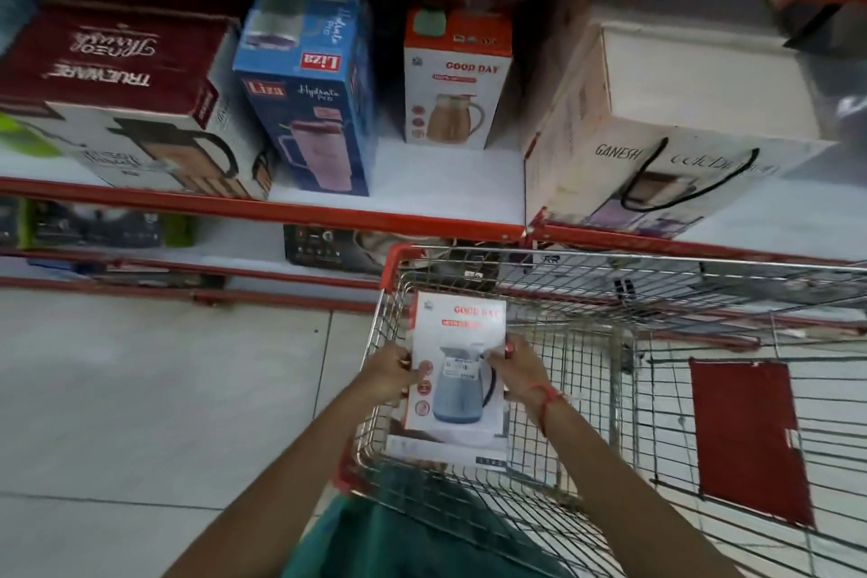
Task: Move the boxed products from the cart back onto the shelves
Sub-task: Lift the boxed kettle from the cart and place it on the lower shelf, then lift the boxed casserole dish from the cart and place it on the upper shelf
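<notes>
So my left hand point(393, 372) and right hand point(515, 367) are both clamped on the sides of a white jug box point(455, 364), left at its 9 o'clock edge, right at 3 o'clock, thumbs over the front. The box is upright inside the cart point(610, 338), at the cart's left end, and it looks like there's another flat box point(445, 448) right under it, though I can't make out much of that one.

Progress-wise I'd say this one is just being picked up, so nothing's finished with it yet. Up at 12 o'clock on the shelf point(262, 211) there's a matching jug box point(457, 77) with free space around it, probably where mine goes. The rest of the cart looks mostly bare wire from here, so not much left, I'd guess.

Shelf is white with red edging, with a blue box point(307, 89), a maroon box point(117, 75) and a big cream box point(675, 122) on it. Floor point(140, 390) is pale tile.
</notes>
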Demonstrator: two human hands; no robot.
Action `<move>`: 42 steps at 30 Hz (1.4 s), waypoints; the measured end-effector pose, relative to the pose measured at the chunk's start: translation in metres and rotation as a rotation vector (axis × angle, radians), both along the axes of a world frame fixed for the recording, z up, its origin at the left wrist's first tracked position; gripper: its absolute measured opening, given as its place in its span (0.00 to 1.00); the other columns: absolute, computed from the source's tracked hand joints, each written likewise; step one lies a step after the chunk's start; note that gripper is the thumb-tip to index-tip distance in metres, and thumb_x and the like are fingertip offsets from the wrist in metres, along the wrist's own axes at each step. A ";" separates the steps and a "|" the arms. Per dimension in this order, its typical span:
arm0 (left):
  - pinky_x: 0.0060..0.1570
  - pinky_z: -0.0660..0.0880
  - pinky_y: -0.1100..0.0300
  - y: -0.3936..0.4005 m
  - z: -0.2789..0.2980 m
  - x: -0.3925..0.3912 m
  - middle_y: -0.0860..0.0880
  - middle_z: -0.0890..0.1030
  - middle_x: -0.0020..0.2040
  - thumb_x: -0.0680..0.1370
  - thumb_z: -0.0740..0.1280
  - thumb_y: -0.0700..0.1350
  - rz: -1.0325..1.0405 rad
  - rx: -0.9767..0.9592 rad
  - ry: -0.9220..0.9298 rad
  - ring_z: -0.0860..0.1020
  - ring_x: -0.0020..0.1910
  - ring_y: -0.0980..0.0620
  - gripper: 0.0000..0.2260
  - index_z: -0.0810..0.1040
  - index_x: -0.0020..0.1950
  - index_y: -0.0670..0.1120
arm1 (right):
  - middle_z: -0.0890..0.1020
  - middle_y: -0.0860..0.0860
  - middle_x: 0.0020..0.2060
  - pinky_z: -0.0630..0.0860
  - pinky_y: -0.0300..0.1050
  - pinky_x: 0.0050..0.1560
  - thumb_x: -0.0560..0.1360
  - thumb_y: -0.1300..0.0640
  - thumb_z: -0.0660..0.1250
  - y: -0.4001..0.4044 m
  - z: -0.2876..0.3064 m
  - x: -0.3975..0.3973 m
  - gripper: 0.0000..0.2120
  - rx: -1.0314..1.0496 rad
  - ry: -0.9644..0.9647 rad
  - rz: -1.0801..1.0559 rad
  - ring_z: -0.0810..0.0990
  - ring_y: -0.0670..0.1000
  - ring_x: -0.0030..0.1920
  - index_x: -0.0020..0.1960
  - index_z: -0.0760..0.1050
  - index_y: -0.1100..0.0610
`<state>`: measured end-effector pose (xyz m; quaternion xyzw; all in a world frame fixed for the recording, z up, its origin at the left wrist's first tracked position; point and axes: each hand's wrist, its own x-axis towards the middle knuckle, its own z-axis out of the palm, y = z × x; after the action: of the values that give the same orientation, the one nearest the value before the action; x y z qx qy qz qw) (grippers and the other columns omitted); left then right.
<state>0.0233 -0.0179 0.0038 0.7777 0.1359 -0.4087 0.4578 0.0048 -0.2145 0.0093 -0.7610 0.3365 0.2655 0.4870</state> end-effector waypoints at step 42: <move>0.61 0.77 0.48 -0.025 0.021 0.110 0.42 0.71 0.66 0.73 0.64 0.29 0.236 0.181 -0.825 0.76 0.61 0.45 0.29 0.62 0.72 0.43 | 0.76 0.61 0.54 0.77 0.43 0.43 0.78 0.61 0.64 0.012 -0.002 0.107 0.09 -0.614 -0.967 0.108 0.78 0.58 0.48 0.56 0.72 0.64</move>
<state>0.1334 -0.0426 0.0246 0.8920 0.0648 0.0046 0.4473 0.1122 -0.2023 0.0068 -0.9185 0.0980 -0.1980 0.3279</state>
